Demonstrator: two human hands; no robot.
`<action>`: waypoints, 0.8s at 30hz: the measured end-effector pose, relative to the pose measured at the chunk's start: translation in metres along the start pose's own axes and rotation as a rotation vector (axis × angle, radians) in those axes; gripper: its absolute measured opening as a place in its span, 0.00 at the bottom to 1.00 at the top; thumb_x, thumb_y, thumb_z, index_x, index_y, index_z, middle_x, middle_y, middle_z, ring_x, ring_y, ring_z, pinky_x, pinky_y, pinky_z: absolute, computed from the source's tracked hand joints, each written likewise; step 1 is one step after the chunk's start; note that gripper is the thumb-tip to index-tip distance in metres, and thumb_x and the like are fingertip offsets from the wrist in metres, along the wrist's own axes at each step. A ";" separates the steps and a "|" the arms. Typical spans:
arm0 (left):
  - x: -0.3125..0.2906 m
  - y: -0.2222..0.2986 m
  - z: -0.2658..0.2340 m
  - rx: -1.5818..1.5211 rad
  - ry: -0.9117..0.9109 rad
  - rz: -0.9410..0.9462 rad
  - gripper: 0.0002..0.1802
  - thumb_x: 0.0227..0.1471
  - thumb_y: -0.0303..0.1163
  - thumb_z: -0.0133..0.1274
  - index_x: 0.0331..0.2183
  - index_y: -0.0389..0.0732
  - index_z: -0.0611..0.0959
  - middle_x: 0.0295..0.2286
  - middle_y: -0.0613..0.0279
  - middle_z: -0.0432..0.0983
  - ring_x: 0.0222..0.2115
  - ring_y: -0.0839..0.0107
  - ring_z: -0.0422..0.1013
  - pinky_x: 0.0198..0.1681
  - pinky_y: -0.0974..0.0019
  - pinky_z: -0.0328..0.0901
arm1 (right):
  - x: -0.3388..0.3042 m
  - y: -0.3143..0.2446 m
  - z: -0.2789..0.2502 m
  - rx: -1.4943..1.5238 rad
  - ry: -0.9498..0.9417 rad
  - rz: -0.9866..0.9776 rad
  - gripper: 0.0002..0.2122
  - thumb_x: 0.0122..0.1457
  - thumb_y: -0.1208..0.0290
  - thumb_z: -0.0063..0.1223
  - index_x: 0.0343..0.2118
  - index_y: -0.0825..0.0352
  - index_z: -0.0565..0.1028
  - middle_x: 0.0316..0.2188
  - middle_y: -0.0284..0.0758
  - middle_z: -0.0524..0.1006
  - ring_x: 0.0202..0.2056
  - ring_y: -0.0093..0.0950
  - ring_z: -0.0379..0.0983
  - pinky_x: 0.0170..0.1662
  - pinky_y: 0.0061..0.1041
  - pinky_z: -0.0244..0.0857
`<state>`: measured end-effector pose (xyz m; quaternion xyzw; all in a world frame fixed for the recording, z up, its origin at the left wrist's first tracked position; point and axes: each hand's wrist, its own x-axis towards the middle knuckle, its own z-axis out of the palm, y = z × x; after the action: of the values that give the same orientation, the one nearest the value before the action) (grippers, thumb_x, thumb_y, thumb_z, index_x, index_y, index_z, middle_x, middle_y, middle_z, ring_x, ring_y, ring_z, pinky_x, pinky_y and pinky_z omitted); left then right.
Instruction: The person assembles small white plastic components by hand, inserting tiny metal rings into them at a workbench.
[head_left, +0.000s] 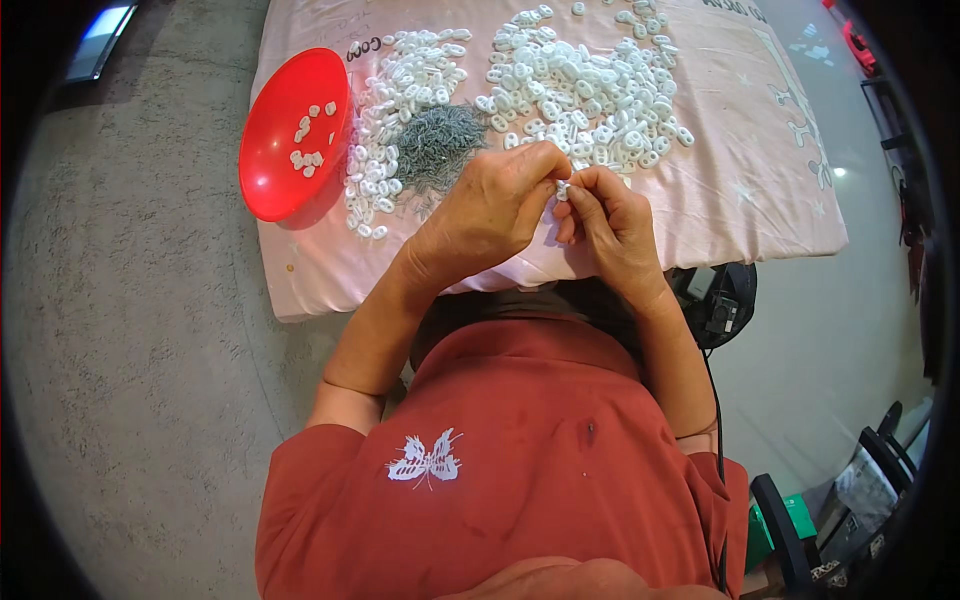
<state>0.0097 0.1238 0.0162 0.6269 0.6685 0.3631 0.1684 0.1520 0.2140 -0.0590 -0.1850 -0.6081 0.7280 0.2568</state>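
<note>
Over the near part of the table, my left hand (pixel 500 200) and my right hand (pixel 615 220) meet, fingertips pinched on a small white plastic piece (pixel 562 190). Its exact shape is mostly covered by my fingers. Beyond my left hand lies a heap of thin grey metal pins (pixel 435 140), like small nails. Small white oval plastic pieces with holes form a large pile (pixel 580 95) past my hands. A second pile of such white pieces (pixel 410 75) spreads around the far and left sides of the pins.
A red bowl (pixel 262 150) at the table's left edge holds several small white pieces. Pale pink cloth (pixel 720 200) with drawn marks covers the table (pixel 310 285). A black bag or case (pixel 725 300) with devices and a cable sits off the near right edge.
</note>
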 end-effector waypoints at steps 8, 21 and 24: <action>0.002 0.004 0.001 0.042 -0.005 0.054 0.03 0.52 0.20 0.51 0.33 0.34 0.76 0.26 0.50 0.76 0.27 0.52 0.75 0.31 0.60 0.68 | 0.000 -0.003 -0.001 -0.044 0.012 -0.019 0.04 0.65 0.78 0.47 0.33 0.71 0.72 0.21 0.32 0.76 0.20 0.18 0.72 0.25 0.18 0.66; 0.003 0.008 0.007 0.059 -0.030 0.069 0.04 0.51 0.19 0.51 0.32 0.35 0.76 0.26 0.50 0.75 0.27 0.52 0.74 0.31 0.59 0.68 | -0.003 -0.004 -0.001 -0.006 0.024 -0.027 0.04 0.65 0.79 0.47 0.33 0.71 0.72 0.21 0.31 0.76 0.21 0.17 0.72 0.24 0.17 0.66; 0.004 0.006 0.007 0.055 -0.036 0.071 0.04 0.51 0.20 0.51 0.33 0.34 0.76 0.27 0.50 0.75 0.27 0.52 0.74 0.31 0.59 0.68 | -0.003 -0.003 -0.002 0.021 0.033 -0.006 0.04 0.65 0.78 0.47 0.34 0.71 0.73 0.22 0.31 0.76 0.21 0.16 0.72 0.24 0.16 0.66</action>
<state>0.0181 0.1290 0.0166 0.6611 0.6523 0.3390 0.1499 0.1561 0.2140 -0.0563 -0.1924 -0.5967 0.7305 0.2707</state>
